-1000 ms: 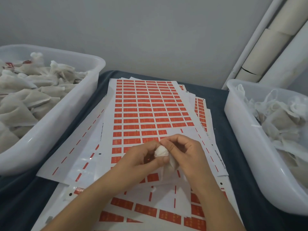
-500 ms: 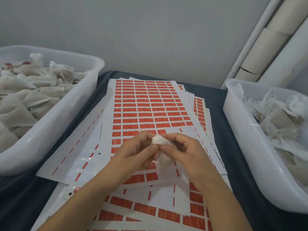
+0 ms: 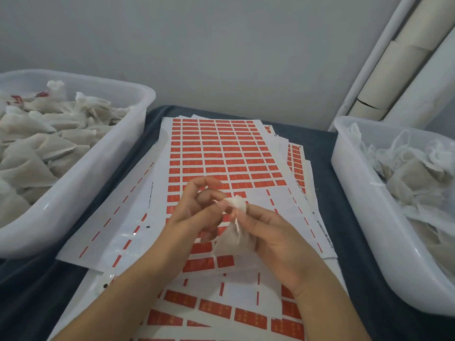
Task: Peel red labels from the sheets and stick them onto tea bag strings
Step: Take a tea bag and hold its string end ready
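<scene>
Above the sheets my right hand [image 3: 278, 242] grips a white tea bag [image 3: 234, 242] just below its bunched top [image 3: 238, 202]; the pouch hangs under my fingers. My left hand [image 3: 194, 215] is close on the left, thumb and middle finger pinching the thin white string end [image 3: 217, 202] at the bag's top, index finger curled above it. Under both hands lies the top sheet of red labels [image 3: 221, 148], with its near rows peeled. Whether a label is on my fingers I cannot make out.
A stack of label sheets [image 3: 246, 313] covers a dark cloth [image 3: 349, 242]. A white tub [image 3: 118, 153] of labelled tea bags stands on the left. Another white tub [image 3: 364, 217] of tea bags with loose strings is on the right. Cardboard tubes [image 3: 394, 70] lean at the back right.
Both hands have drawn slightly apart; the bag's pouch now hangs in view under my right hand. My left index finger has lifted off the bag's top.
</scene>
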{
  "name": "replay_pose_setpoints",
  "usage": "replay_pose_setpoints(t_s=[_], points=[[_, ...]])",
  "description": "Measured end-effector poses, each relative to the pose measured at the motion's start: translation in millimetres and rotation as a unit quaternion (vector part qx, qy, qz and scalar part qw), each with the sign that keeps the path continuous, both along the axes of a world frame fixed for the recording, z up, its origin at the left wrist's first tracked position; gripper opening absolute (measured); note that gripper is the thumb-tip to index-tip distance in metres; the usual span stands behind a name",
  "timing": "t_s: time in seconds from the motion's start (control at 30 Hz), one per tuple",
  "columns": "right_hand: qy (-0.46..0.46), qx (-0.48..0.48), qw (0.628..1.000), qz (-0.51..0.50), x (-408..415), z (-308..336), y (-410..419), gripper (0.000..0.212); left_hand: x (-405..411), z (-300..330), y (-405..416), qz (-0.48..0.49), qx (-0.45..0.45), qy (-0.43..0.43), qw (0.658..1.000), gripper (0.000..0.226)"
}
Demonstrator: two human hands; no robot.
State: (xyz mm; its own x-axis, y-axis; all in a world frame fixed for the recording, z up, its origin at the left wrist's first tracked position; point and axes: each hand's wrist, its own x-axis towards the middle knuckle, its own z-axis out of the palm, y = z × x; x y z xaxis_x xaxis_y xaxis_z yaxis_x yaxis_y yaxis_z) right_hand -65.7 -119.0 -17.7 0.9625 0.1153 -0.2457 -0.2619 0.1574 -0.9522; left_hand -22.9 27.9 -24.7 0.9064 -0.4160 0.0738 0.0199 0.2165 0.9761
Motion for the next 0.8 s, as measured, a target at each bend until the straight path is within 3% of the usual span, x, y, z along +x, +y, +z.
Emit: replay_pose_setpoints(t_s=[0.07, 0.17, 0.3, 0.4, 0.53, 0.63, 0.8], points=[[-0.016, -0.058, 0.997, -0.04, 1.0, -1.3, 0.3, 0.031, 1.1, -0.3, -1.3, 0.039, 0.015, -0.008, 0.999, 0.043], [-0.02, -0.108, 0.99, -0.085, 2.2, -3.7, 0.0, 0.033, 3.1, -1.3, -1.7, 0.101, 0.118, -0.098, 0.983, 0.039], [-0.043, -0.142, 0.985, -0.089, 3.0, -5.6, 1.6, 0.034, -2.2, -8.0, -7.9, 0.071, 0.225, -0.207, 0.949, 0.035], [-0.048, -0.139, 0.985, -0.086, 2.7, -5.9, 3.1, 0.035, -1.8, -13.8, -7.4, 0.075, 0.247, -0.236, 0.937, 0.029], [-0.051, -0.109, 0.989, -0.083, 2.6, -6.0, 3.2, 0.036, 0.7, -11.5, -3.4, 0.067, 0.219, -0.227, 0.947, 0.019], [-0.059, -0.092, 0.99, -0.086, 3.4, -6.6, 1.4, 0.035, -2.0, -5.9, -3.1, 0.063, 0.169, -0.155, 0.971, 0.027], [-0.048, -0.014, 0.996, -0.068, 4.4, -6.6, -4.6, 0.031, 10.5, 1.7, 7.8, 0.055, 0.009, 0.079, 0.995, 0.029]])
